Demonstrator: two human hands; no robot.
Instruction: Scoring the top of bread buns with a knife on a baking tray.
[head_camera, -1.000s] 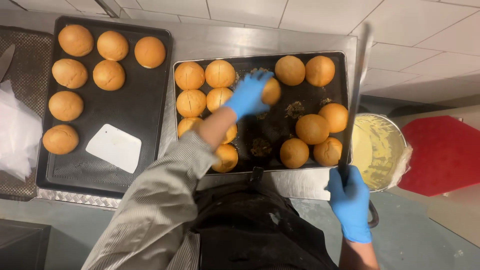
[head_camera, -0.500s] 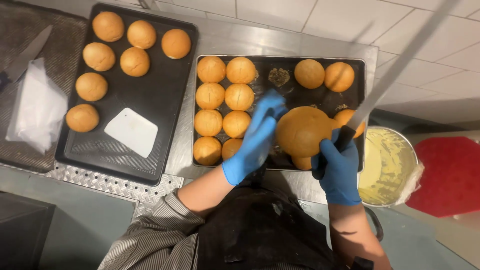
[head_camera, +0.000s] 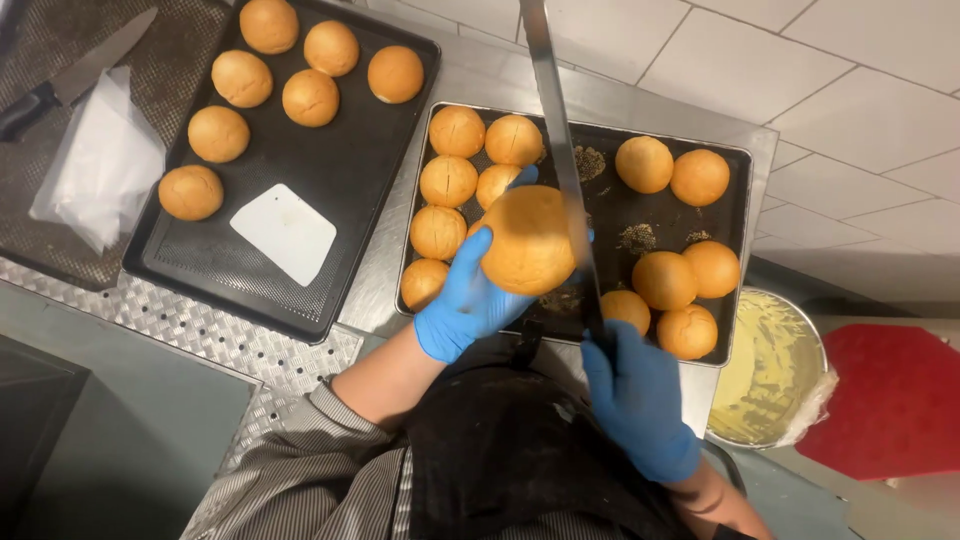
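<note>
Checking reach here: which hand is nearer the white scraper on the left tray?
Left. The left hand holds a bun just right of the white scraper; the right hand grips the knife farther right.

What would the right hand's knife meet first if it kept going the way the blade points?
The right hand holds a long knife whose blade runs up beside the bun in the left hand. Straight on, it likely meets the tiled wall; depth is unclear.

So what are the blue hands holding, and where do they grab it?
The left hand cups a round bun around its side. The right hand grips a long knife by its handle end.
</note>
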